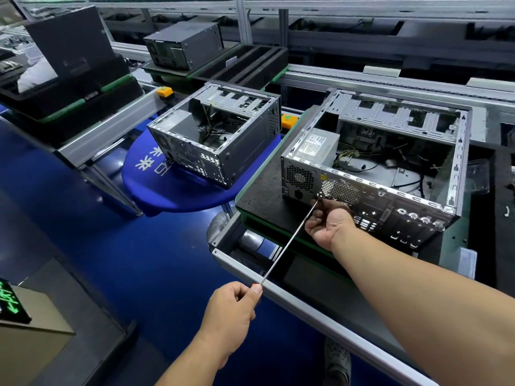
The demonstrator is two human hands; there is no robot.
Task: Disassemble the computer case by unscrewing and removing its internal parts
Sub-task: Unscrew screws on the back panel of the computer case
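An open grey computer case lies on a dark pallet at the right, rear panel facing me. A silver power supply sits in its near left corner, with loose cables on the case floor. My left hand is closed on the orange handle of a long screwdriver. Its thin shaft runs up to the rear panel, below the power supply. My right hand pinches the shaft near the tip, against the panel.
A second open case stands on a round blue stool to the left. A closed black case rests on a far pallet. An aluminium conveyor rail runs between me and the pallet. The floor is blue.
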